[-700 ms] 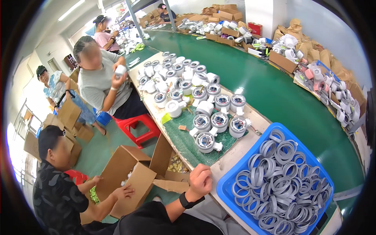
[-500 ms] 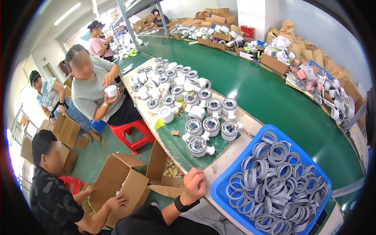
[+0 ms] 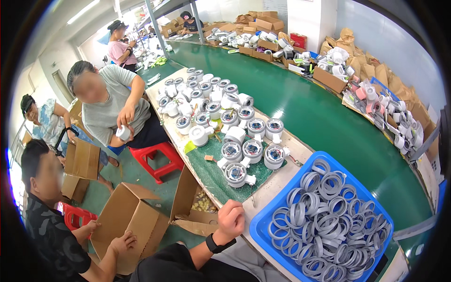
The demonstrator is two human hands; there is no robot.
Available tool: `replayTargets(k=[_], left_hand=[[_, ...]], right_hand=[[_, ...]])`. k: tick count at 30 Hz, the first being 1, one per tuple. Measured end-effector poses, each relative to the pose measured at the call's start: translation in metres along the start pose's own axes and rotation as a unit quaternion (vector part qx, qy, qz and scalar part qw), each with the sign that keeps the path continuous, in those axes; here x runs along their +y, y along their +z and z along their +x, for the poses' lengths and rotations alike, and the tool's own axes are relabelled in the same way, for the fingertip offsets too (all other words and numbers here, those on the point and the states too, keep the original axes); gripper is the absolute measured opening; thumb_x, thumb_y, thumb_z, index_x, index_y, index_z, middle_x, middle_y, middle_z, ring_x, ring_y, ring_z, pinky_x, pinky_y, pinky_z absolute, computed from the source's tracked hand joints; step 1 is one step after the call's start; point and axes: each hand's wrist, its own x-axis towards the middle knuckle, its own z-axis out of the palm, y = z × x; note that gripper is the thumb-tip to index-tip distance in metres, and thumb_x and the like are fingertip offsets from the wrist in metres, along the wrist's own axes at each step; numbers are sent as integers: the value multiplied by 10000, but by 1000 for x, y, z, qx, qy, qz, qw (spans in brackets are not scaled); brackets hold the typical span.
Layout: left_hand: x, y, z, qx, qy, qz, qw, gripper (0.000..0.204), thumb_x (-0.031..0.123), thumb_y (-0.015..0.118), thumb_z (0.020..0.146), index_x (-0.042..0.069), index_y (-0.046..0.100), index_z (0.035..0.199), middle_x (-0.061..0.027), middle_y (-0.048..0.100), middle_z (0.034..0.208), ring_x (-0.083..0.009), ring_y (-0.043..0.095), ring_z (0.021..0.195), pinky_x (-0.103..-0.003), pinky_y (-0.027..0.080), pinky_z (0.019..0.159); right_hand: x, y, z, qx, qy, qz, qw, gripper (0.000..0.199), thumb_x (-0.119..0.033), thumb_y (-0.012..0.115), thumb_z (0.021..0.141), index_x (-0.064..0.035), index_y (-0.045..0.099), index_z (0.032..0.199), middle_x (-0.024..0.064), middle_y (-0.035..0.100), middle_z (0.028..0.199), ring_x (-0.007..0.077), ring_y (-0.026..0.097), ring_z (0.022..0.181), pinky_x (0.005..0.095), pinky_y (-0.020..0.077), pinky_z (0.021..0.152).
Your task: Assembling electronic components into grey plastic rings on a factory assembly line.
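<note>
My left hand (image 3: 231, 218), with a black band on its wrist, rests loosely curled at the near edge of the long work table (image 3: 297, 157). No object shows in its fingers. To its right is a blue plastic tray (image 3: 259, 231) heaped with grey rings (image 3: 331, 221). Beyond the hand, several round white housings (image 3: 235, 175) with exposed circuit boards stand on a green mat (image 3: 206, 162) and the bare tabletop. My right hand is out of the picture.
Left of the table, a seated person (image 3: 110, 94) holds a white part (image 3: 123, 133) beside a red stool (image 3: 157, 157). Nearer, another person (image 3: 51, 211) grips an open carton (image 3: 136, 221). Another carton (image 3: 188, 197) stands against the table. Cartons and white parts line the far wall.
The seated person has lowered the white part, and the other hand has come down to it. The nearer person and carton have shifted left. My left hand stays nearly still.
</note>
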Motion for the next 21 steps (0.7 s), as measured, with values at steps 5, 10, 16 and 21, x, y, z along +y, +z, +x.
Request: replayTargets(k=[5, 10, 16, 21], left_hand=[[1, -1, 0, -4, -8, 4, 1000, 183, -113, 534, 589, -10, 521, 739, -124, 540, 730, -283, 531, 604, -342, 426, 519], [1, -1, 0, -2, -3, -3, 1000, 197, -111, 538, 570, -11, 524, 739, -123, 542, 733, -282, 533, 608, -342, 427, 517], [0, 0, 0, -1, -3, -1, 1000, 204, -109, 538, 564, -9, 528, 742, -122, 542, 734, -283, 533, 605, -341, 430, 518], [1, -1, -1, 3, -7, -3, 1000, 201, -109, 538, 576, -10, 531, 751, -123, 546, 744, -286, 535, 606, -340, 434, 524]], right_hand=[[-4, -1, 1, -5, 1, -8, 1000, 298, -209, 505, 939, 69, 603, 983, 214, 607, 963, 350, 558, 887, 438, 427, 852], [-4, 0, 2, -5, 8, 8, 1000, 275, -183, 511, 929, 70, 604, 977, 214, 608, 960, 352, 556, 885, 435, 423, 860], [-1, 1, 1, 1, 5, 6, 1000, 266, -178, 518, 922, 66, 610, 976, 210, 611, 959, 343, 558, 891, 426, 421, 865], [-3, 3, 1, 0, -5, -12, 1000, 257, -163, 511, 919, 64, 613, 981, 208, 613, 963, 339, 560, 895, 425, 421, 874]])
